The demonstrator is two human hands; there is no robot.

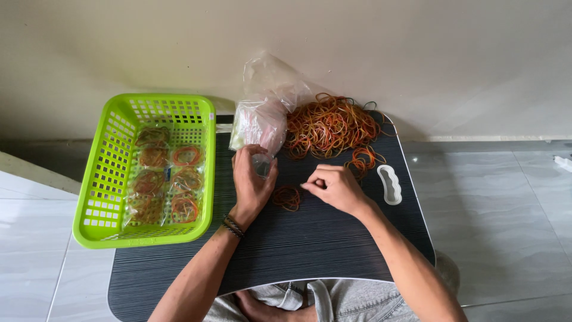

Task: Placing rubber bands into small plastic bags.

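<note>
My left hand [251, 182] holds a small clear plastic bag [263, 164] upright on the dark striped lap table [298, 238]. My right hand [336, 188] rests beside it with fingers curled, close to a small bunch of rubber bands [288, 197] lying between both hands. Whether the right fingers pinch a band is not visible. A large heap of orange, red and yellow rubber bands [330, 125] lies at the table's far edge, with a smaller clump [363, 160] just ahead of my right hand.
A lime green basket [104, 179] on the left holds several small bags of rubber bands. A crumpled clear bag with a stack of small bags [262, 113] stands behind my left hand. A white slot-shaped cutout [391, 183] is at the table's right.
</note>
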